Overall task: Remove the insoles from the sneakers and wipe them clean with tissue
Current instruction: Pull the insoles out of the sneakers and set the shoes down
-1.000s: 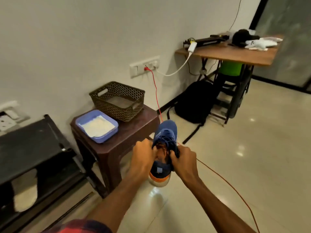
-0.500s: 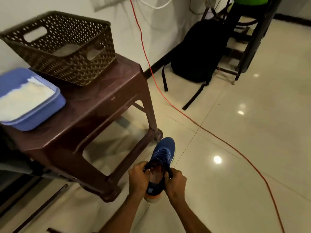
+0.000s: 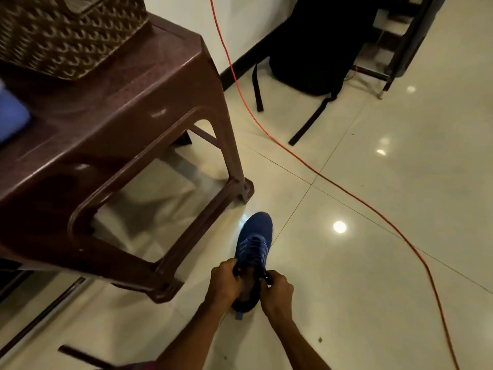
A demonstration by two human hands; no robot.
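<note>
A blue sneaker (image 3: 254,240) with an orange sole is low over the tiled floor, toe pointing away from me, just right of the brown stool's front leg. My left hand (image 3: 223,283) grips the left side of its collar and my right hand (image 3: 277,291) grips the right side, fingers curled over the rim. The dark opening between my hands shows the shoe's inside; I cannot make out the insole clearly. No tissue shows in this frame.
A brown plastic stool (image 3: 128,108) fills the left, carrying a woven basket (image 3: 66,30) and a blue tub (image 3: 12,116) at the edge. An orange cable (image 3: 301,161) runs across the floor. A black backpack (image 3: 317,46) leans by the wall.
My hands have lowered the sneaker from chest height down to the floor beside the stool, and my view has tipped downward. Both hands keep their hold on the collar.
</note>
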